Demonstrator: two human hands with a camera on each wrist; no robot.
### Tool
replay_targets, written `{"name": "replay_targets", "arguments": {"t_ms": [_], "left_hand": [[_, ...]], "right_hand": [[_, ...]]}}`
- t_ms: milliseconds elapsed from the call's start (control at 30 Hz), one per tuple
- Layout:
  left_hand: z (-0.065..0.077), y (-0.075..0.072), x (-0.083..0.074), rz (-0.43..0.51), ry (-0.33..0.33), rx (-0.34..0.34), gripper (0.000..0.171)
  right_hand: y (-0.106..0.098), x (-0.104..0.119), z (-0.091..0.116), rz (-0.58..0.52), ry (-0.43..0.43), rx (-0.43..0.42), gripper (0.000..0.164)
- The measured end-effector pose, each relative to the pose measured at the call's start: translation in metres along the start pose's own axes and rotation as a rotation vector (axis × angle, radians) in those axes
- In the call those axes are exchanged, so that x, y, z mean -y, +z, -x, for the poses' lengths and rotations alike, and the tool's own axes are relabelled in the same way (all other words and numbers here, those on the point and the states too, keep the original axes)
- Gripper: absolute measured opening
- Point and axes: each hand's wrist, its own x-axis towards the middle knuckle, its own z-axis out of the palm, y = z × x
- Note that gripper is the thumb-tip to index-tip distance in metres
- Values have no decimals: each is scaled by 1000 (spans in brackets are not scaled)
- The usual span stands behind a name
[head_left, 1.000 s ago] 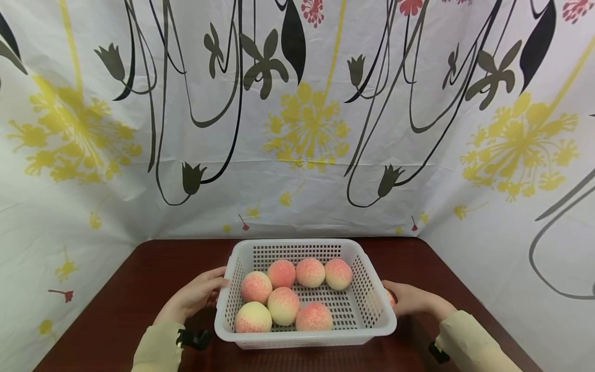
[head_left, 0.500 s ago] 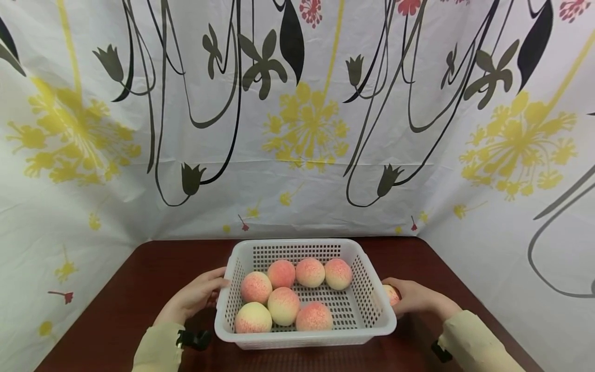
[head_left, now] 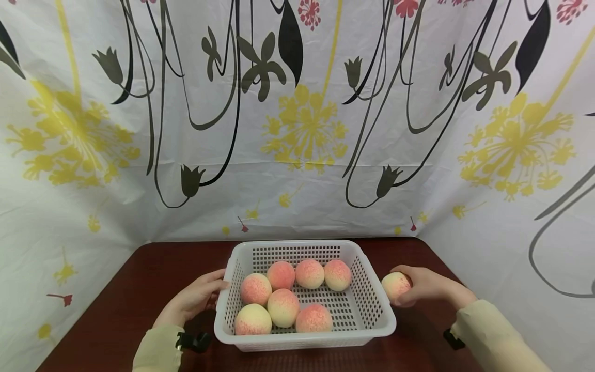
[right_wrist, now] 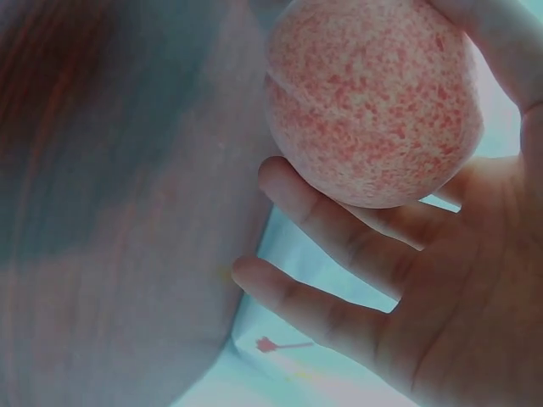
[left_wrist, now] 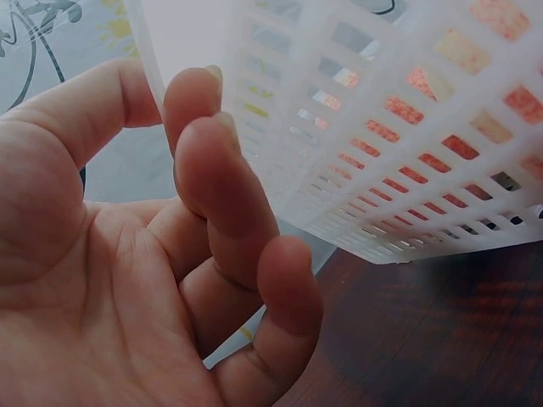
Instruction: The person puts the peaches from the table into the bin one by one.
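A white plastic basket (head_left: 307, 339) stands in the middle with several peaches (head_left: 283, 308) inside. At its left side, my left hand (head_left: 197, 295) holds the rim. In the left wrist view the thumb tip goes behind the edge of the basket wall (left_wrist: 191, 38), and the other fingers (left_wrist: 225, 178) bend on the outer side. To the right of the basket, my right hand (head_left: 429, 287) grips one peach (head_left: 396, 288), pale yellow with red speckles. The right wrist view has this peach (right_wrist: 373, 102) between thumb and fingers, the lower two fingers (right_wrist: 314, 309) spread apart from it.
The dark red-brown table (head_left: 181, 256) extends on both sides of the basket. White cloth (head_left: 288, 206) with printed flowers hangs behind and along both sides. Each wrist carries a black strap device (head_left: 192, 341).
My right hand has moved right and slightly up, away from the basket's side, with the peach coming into fuller view. The left hand and the basket stay where they were.
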Motion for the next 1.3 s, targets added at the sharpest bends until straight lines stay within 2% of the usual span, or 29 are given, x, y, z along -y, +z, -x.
{"name": "replay_targets", "arguments": {"t_ms": [167,433,633,967,1300], "left_hand": [[0,0,1,3,5,-1,63],[0,0,-1,6,2,-11,64],[1,1,-2,1,5,-18,64],[1,0,-1,11,1,-15,64],[1,0,0,2,15,-3,63]], "right_hand": [[-18,6,3,109,-17,-55,64],[-42,21,4,134,-26,-86,69],[-52,36,1,121,-26,-77,71],[-53,63,-14,189,-18,-44,69],[-44,86,-32,159,-14,21,68]]}}
